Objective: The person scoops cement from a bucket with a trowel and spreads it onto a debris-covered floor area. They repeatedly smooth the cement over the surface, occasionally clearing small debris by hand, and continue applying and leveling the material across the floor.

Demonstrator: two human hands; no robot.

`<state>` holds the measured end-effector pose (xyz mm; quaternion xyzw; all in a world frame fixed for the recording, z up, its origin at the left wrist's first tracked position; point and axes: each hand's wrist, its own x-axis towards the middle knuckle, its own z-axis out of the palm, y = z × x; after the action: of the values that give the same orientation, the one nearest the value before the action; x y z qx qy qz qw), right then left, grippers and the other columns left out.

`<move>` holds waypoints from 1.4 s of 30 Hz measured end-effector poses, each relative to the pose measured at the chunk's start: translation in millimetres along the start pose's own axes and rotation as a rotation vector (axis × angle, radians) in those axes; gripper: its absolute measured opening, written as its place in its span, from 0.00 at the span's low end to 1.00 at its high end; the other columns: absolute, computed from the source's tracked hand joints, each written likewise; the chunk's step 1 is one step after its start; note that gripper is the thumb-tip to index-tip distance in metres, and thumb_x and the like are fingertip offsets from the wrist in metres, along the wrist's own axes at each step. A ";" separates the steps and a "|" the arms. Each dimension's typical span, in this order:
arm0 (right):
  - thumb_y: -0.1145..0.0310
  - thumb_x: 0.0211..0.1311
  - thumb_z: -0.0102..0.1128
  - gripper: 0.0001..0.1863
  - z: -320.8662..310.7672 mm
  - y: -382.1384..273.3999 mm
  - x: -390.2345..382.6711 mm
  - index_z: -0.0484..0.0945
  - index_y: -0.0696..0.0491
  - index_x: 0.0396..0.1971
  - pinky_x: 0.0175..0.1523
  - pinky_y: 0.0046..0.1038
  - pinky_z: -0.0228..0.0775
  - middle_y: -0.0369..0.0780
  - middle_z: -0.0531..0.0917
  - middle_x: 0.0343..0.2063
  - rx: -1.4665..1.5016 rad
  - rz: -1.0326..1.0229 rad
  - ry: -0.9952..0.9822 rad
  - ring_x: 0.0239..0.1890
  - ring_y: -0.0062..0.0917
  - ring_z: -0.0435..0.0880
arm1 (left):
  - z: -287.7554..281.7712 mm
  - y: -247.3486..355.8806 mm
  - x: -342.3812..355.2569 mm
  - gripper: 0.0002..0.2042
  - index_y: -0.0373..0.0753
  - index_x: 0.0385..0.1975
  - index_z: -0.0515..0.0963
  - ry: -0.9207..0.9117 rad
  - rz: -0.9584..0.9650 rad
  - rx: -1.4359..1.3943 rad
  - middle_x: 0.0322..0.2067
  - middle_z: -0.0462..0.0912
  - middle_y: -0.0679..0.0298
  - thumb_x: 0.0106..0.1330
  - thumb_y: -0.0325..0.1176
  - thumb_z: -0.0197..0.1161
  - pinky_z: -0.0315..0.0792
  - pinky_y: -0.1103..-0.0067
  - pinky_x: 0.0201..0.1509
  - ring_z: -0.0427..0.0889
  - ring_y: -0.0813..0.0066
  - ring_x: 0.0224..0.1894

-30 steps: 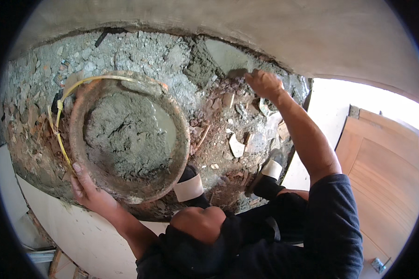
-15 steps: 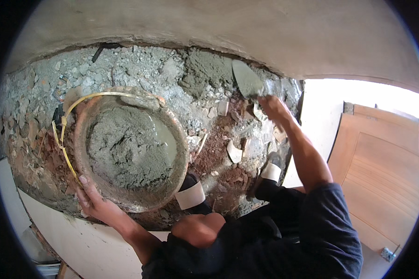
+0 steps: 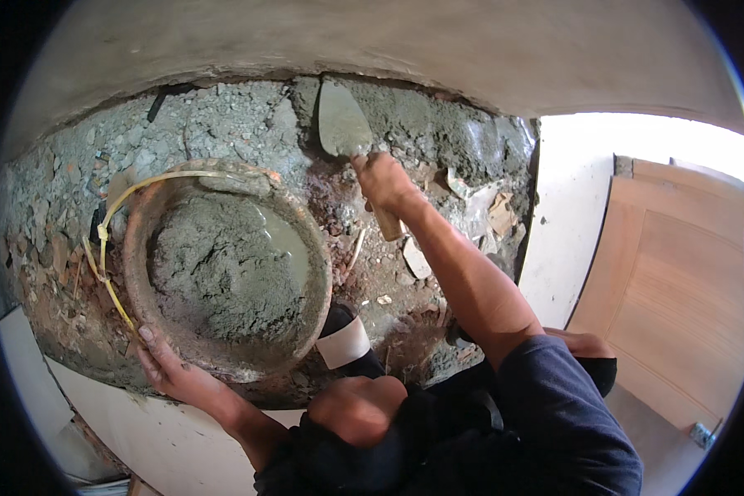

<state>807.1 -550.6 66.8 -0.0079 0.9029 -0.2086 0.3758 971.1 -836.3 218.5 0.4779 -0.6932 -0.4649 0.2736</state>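
Observation:
My right hand [image 3: 386, 183] is closed round the wooden handle of a pointed trowel [image 3: 343, 121], whose grey blade lies over wet mortar [image 3: 438, 124] spread along the foot of the wall. To the left stands a round, mortar-crusted basin [image 3: 326, 281], with a heap of wet grey mortar [image 3: 223, 269] inside and some water at its right side. A yellow rope handle [image 3: 145, 183] runs from the basin's far rim round its left side. At the near left rim, my left hand [image 3: 174, 368] is closed on the lower end of this handle; its fingertips are partly hidden.
Broken rubble [image 3: 54, 248] covers the ground left of the basin. Tile shards [image 3: 417, 258] lie to its right. A bare wall [image 3: 372, 41] runs along the far side. A wooden door [image 3: 661, 289] is at the right. A pale board [image 3: 165, 434] lies near me.
My right hand has swept the trowel leftward along the wall's foot, leaving mortar spread flatter at the right. My left hand stays at the basin, which has barely shifted in view.

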 end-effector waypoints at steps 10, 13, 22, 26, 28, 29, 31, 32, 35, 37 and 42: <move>0.53 0.66 0.48 0.21 -88.8 -37.0 -127.9 0.75 0.58 0.40 0.32 0.40 0.75 0.48 0.82 0.21 -0.358 -0.313 0.086 0.25 0.41 0.84 | -3.6 -2.2 -4.8 0.20 0.30 0.39 0.79 0.007 -0.047 0.176 0.34 0.79 0.54 0.68 0.45 0.58 0.70 0.74 0.45 0.75 0.70 0.37; 0.67 0.62 0.53 0.13 -61.3 -76.7 -106.3 0.74 0.57 0.43 0.32 0.38 0.78 0.46 0.84 0.26 -0.658 -0.369 0.043 0.28 0.36 0.86 | 0.1 -0.7 -8.0 0.20 0.30 0.38 0.78 -0.014 0.048 0.267 0.32 0.78 0.54 0.68 0.46 0.58 0.70 0.73 0.43 0.74 0.69 0.36; 0.68 0.58 0.53 0.11 12.6 -122.3 -121.9 0.82 0.57 0.34 0.40 0.37 0.80 0.44 0.86 0.35 -0.438 -0.615 -0.311 0.38 0.36 0.86 | 11.2 1.3 7.0 0.25 0.27 0.49 0.76 0.017 0.015 0.084 0.50 0.79 0.47 0.69 0.47 0.55 0.69 0.72 0.59 0.79 0.60 0.52; 0.68 0.58 0.54 0.12 21.9 -130.0 -128.6 0.83 0.56 0.35 0.42 0.36 0.79 0.43 0.86 0.35 -0.396 -0.728 -0.371 0.40 0.35 0.86 | 11.8 -6.1 6.8 0.24 0.26 0.48 0.76 -0.044 0.103 0.107 0.49 0.80 0.48 0.70 0.46 0.54 0.70 0.73 0.58 0.79 0.61 0.53; 0.64 0.56 0.56 0.13 28.7 -121.3 -126.7 0.83 0.56 0.32 0.46 0.36 0.77 0.45 0.85 0.35 -0.361 -0.738 -0.396 0.40 0.37 0.85 | 12.9 -5.0 -0.8 0.22 0.31 0.49 0.78 -0.042 0.144 0.119 0.48 0.81 0.50 0.70 0.46 0.52 0.70 0.74 0.58 0.79 0.62 0.52; 0.62 0.56 0.56 0.15 29.8 -113.2 -128.6 0.82 0.58 0.35 0.47 0.37 0.77 0.45 0.85 0.37 -0.337 -0.737 -0.422 0.43 0.39 0.84 | 12.6 -2.7 -6.5 0.23 0.28 0.49 0.77 -0.017 0.142 0.181 0.47 0.81 0.49 0.70 0.46 0.53 0.71 0.74 0.57 0.80 0.61 0.51; 0.60 0.56 0.57 0.18 25.8 -94.6 -131.5 0.81 0.60 0.37 0.49 0.38 0.76 0.47 0.84 0.38 -0.293 -0.695 -0.434 0.44 0.41 0.83 | 17.8 2.2 -15.5 0.25 0.23 0.49 0.75 -0.027 0.220 0.264 0.46 0.81 0.46 0.70 0.46 0.55 0.72 0.74 0.55 0.81 0.60 0.49; 0.58 0.56 0.57 0.20 20.4 -86.3 -134.5 0.80 0.62 0.37 0.49 0.38 0.75 0.48 0.84 0.38 -0.273 -0.679 -0.430 0.44 0.42 0.83 | 20.6 4.1 -18.4 0.25 0.23 0.49 0.75 -0.049 0.156 0.274 0.45 0.81 0.46 0.70 0.45 0.55 0.72 0.74 0.55 0.81 0.60 0.48; 0.57 0.54 0.58 0.21 -2.0 -65.0 -141.3 0.79 0.62 0.36 0.47 0.41 0.75 0.50 0.84 0.35 -0.165 -0.634 -0.466 0.42 0.44 0.82 | 26.4 7.8 -17.2 0.23 0.22 0.48 0.75 -0.127 0.172 0.168 0.43 0.81 0.45 0.70 0.43 0.56 0.72 0.75 0.55 0.81 0.62 0.47; 0.59 0.53 0.57 0.18 -12.0 -48.6 -149.0 0.79 0.60 0.34 0.43 0.43 0.75 0.50 0.83 0.29 -0.050 -0.653 -0.434 0.36 0.45 0.82 | 26.0 6.5 -8.5 0.23 0.23 0.48 0.75 -0.122 0.171 0.182 0.43 0.81 0.45 0.70 0.42 0.56 0.72 0.75 0.55 0.81 0.62 0.48; 0.63 0.51 0.56 0.12 -45.4 37.5 -179.5 0.75 0.58 0.26 0.36 0.43 0.75 0.50 0.78 0.20 0.290 -0.604 -0.247 0.26 0.42 0.80 | 10.2 -5.3 11.1 0.23 0.23 0.52 0.73 -0.119 0.299 0.308 0.53 0.76 0.45 0.71 0.41 0.52 0.70 0.73 0.59 0.77 0.62 0.54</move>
<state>910.2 -468.8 202.2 -0.2460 0.7686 -0.4339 0.4006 960.5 -843.2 208.7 0.3777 -0.8342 -0.3350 0.2219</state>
